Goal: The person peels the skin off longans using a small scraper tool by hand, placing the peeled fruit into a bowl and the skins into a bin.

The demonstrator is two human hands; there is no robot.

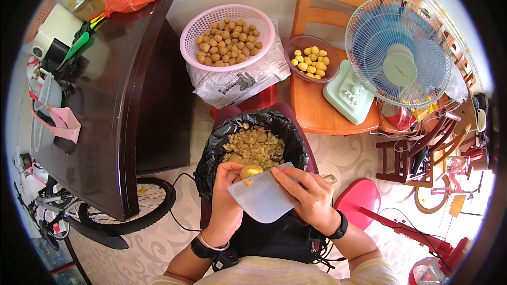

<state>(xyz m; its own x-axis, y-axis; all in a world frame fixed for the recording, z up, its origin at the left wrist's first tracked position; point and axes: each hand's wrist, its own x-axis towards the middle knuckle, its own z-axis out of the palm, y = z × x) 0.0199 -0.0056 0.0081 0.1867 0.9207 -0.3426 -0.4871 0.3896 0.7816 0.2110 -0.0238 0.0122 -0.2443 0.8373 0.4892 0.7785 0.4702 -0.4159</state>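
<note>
My left hand [227,194] is closed around a small yellow potato [251,171], partly peeled. In my right hand [311,194] is a wide metal blade [263,198], probably a cleaver, whose handle I cannot see. Its edge lies against the potato, with a bit of peel on it. Both hands are at the near rim of a bin lined with a black plastic bag [206,158], which stands between my legs and holds many peelings [253,142]. Beyond it, unpeeled potatoes [229,43] fill a pink mesh basket [186,47]. Peeled yellow potatoes [311,61] lie in a translucent bowl [291,43].
A dark wooden table [99,126] is at the left, with a bicycle wheel [158,206] under it. At the right, a wooden chair [317,114] carries the bowl and the base of an electric fan [400,69]. A red stand [358,204] is near my right arm.
</note>
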